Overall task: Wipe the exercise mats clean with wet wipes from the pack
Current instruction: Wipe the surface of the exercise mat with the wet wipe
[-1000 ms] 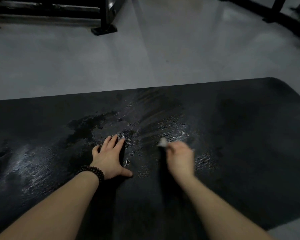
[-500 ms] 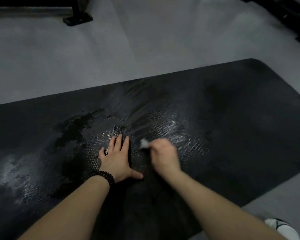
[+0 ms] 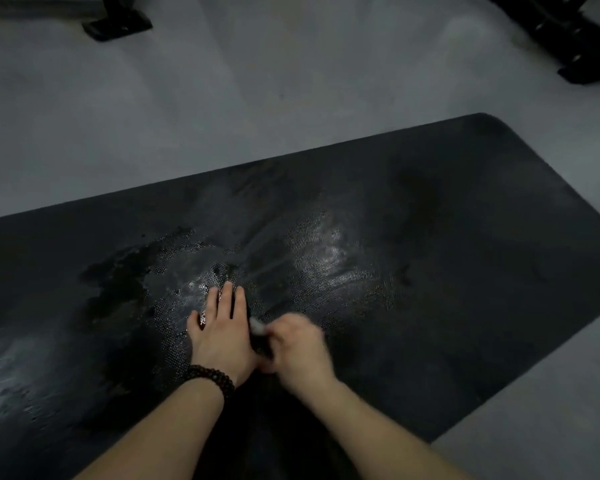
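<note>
A black exercise mat [image 3: 447, 271] lies across the grey floor, its middle shiny with wet streaks and dark patches. My left hand [image 3: 222, 336], with a dark bead bracelet at the wrist, rests flat on the mat with its fingers straight. Close beside it on the right, my right hand [image 3: 300, 351] is curled round a small pale wet wipe [image 3: 257, 326] and presses it on the mat; a corner of the wipe sticks out past the fingers. The right hand is blurred. The wipe pack is out of view.
Grey floor [image 3: 257, 116] surrounds the mat. A black foot of a metal frame [image 3: 116, 26] stands at the top left. Dark gym equipment [image 3: 568, 39] fills the top right corner. The mat's rounded far corner [image 3: 485, 119] is at the right.
My right hand has slid the wipe leftward and nearer, until it is right beside my left hand. The left hand stays planted flat. My view has shifted, so the mat looks more tilted.
</note>
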